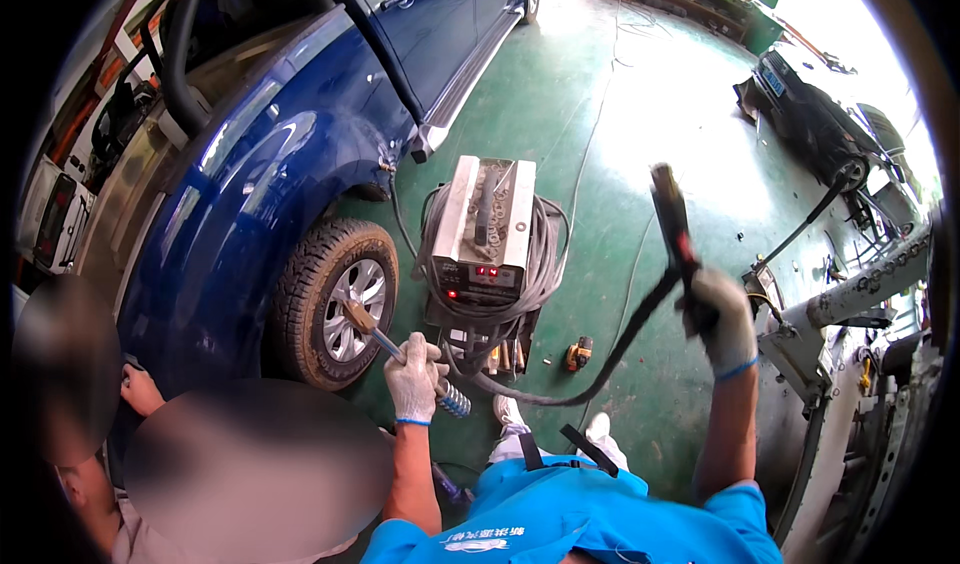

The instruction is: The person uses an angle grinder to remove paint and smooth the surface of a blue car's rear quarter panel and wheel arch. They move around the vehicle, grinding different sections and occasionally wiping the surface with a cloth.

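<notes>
My right hand (pixel 724 314), in a white knitted glove, is raised at the right. It is wrapped round the black grip of a long dark welding gun (pixel 672 214) with a tan tip, which points up and away. A thick black cable (pixel 610 369) curves from the gun down to the welding machine (pixel 480 239). My left hand (pixel 414 378), gloved too, is closed round a metal rod tool (pixel 382 340). This tool has a tan tip at its upper end and a coil spring below my hand. Its tip appears in front of the wheel (pixel 350 304) of a blue vehicle; contact cannot be judged.
The blue vehicle (pixel 270 184) stands at the left. Coiled cables (pixel 545 264) hang round the machine. A yellow-and-black power tool (pixel 578 354) lies near my feet. At lower left, another person's hand (pixel 142 389) shows. Metal frame equipment (pixel 800 349) stands at the right.
</notes>
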The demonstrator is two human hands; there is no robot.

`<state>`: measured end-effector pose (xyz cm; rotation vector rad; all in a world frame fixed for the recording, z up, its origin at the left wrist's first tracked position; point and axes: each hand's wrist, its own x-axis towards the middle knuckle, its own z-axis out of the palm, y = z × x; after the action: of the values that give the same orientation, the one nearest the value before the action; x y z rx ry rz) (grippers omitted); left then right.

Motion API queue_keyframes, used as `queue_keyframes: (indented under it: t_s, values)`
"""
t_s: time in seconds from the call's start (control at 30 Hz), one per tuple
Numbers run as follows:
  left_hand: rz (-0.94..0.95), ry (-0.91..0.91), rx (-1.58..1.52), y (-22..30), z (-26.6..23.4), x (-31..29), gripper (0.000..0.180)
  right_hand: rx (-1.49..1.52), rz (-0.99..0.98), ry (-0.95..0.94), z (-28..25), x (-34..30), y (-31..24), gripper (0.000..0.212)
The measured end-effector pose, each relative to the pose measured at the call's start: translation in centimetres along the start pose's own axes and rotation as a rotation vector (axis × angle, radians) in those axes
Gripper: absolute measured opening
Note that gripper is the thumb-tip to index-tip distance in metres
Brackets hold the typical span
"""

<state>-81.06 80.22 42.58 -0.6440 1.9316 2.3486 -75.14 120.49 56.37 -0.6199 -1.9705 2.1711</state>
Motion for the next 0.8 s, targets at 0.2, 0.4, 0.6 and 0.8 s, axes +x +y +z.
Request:
queue_keyframes:
  t_s: [0.2,0.4,0.6,0.8]
  values:
    - [-0.037,0.169,-0.059,-3.9,-2.1,-0.4,0.04,0.015,-0.271,-0.411,18.8,10.1,-9.8,0.047]
    - [-0.084,0.011,-0.355,-8.9,-8.7,-4.7,0.024,-0.439,-0.117,-0.436,37.7,20.6,0.9,0.043]
    - [-0.103,0.357,-0.007,-7.1,-5.1,-6.2,0.017,-0.578,-0.088,-0.313,44.5,25.5,16.2,0.071]
    - [-0.284,0.61,-0.357,-8.7,-6.6,-3.8,0.032,-0.545,-0.034,-1.246,35.3,10.6,24.7,0.09]
